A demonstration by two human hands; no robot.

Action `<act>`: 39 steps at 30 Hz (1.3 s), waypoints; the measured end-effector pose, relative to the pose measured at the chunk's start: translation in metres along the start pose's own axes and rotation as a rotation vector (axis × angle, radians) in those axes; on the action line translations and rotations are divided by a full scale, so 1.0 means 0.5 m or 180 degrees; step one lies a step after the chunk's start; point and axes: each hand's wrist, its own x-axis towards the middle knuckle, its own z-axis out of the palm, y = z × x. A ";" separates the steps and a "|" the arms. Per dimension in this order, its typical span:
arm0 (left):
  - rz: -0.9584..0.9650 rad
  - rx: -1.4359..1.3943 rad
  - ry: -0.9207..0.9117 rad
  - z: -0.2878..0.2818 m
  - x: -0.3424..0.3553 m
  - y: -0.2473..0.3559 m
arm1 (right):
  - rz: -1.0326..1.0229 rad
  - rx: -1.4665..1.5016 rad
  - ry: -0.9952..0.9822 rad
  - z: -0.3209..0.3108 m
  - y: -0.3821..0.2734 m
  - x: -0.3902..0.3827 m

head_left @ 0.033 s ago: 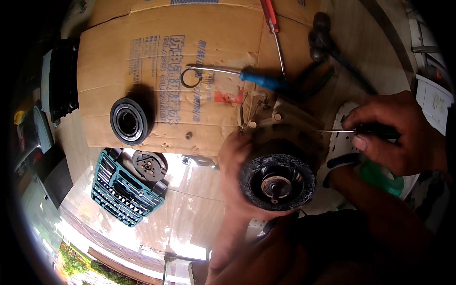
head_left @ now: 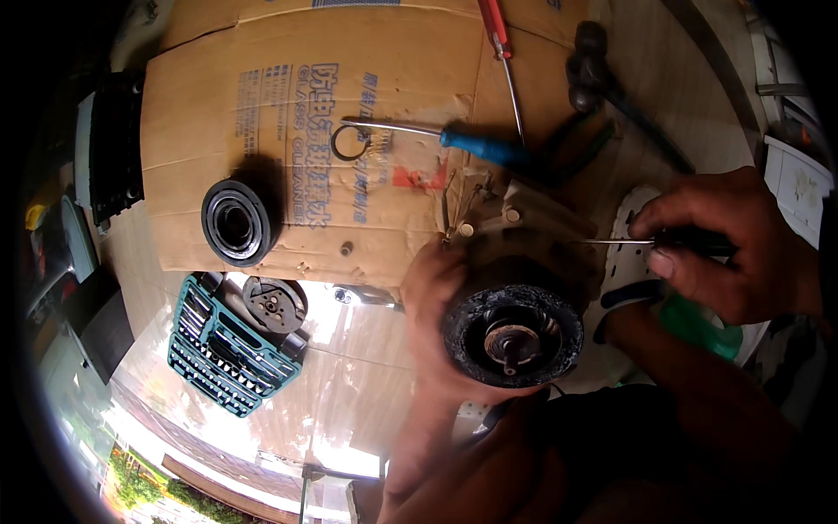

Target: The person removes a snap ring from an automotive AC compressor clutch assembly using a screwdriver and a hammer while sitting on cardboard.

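A dirty metal compressor [head_left: 515, 301] stands on end, tilted toward me, showing a round dark front with a shaft in its middle. My left hand [head_left: 432, 284] is closed around its left side, with the fingers partly hidden behind the body. In my right hand [head_left: 720, 244] is a screwdriver [head_left: 624, 241] with a dark handle, pinched between thumb and fingers. Its thin shaft points left, and the tip reaches the compressor's right side; whether it touches is hard to tell in the shadow.
On the cardboard [head_left: 201, 105] lie a black pulley [head_left: 236, 223], a thin metal ring [head_left: 349, 143], a blue-handled screwdriver [head_left: 489, 147] and a red-handled screwdriver [head_left: 496, 35]. A dark hammer [head_left: 592, 65] is at the far right. Left of me sits a teal socket set [head_left: 231, 349] with a round metal plate [head_left: 275, 304].
The compressor has shifted very slightly to the right, my left hand staying on it. My right hand and the screwdriver look unmoved.
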 end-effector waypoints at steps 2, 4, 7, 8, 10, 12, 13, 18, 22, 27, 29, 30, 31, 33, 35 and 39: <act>0.0094 0.0179 -0.0159 -0.003 0.002 0.003 | -0.0050 -0.0096 -0.0033 -0.003 -0.007 0.001; 0.0170 0.0284 -0.0225 -0.002 0.004 0.009 | -0.0095 -0.0135 -0.0045 -0.005 -0.015 -0.001; 0.0206 0.0337 -0.0192 0.004 0.004 0.018 | -0.0174 -0.0139 0.0005 0.000 -0.026 -0.002; 0.0191 0.0357 -0.0185 0.005 0.005 0.023 | -0.0201 -0.0145 0.0019 0.002 -0.029 -0.002; 0.0213 0.0395 -0.0163 0.003 0.008 0.027 | -0.0261 -0.0150 0.0041 0.008 -0.035 -0.001; 0.0283 0.0408 -0.0132 0.004 0.013 0.026 | -0.0306 -0.0118 0.0074 0.014 -0.039 -0.004; 0.0262 0.0421 -0.0114 0.003 0.013 0.026 | -0.0322 -0.0100 0.0116 0.017 -0.040 -0.006; 0.0126 0.0207 -0.0054 0.004 0.010 0.022 | -0.0370 -0.0029 0.0377 0.037 -0.042 -0.021; 0.0008 -0.0071 -0.0008 0.007 0.006 0.014 | -0.0330 -0.0002 0.0448 0.041 -0.051 -0.037; -0.0120 -0.0176 0.0049 0.007 0.002 0.009 | -0.0405 0.0099 0.0563 0.048 -0.048 -0.046; -0.0233 -0.0144 -0.0017 0.003 0.004 0.015 | -0.0423 0.0094 0.0593 0.048 -0.047 -0.047; -0.0292 -0.0141 -0.0023 0.001 0.004 0.017 | -0.0449 0.0102 0.0604 0.049 -0.045 -0.045; -0.0350 -0.0139 -0.0032 0.000 0.004 0.019 | -0.0470 0.0111 0.0612 0.049 -0.044 -0.043; -0.0435 -0.0194 0.0006 -0.001 0.003 0.019 | -0.0506 0.0126 0.0629 0.051 -0.042 -0.039; -0.0531 -0.0266 0.0040 -0.001 0.001 0.021 | -0.0528 0.0131 0.0631 0.051 -0.042 -0.036; -0.0461 -0.0266 0.0021 -0.002 0.003 0.016 | -0.0407 0.0165 0.0537 0.044 -0.052 -0.030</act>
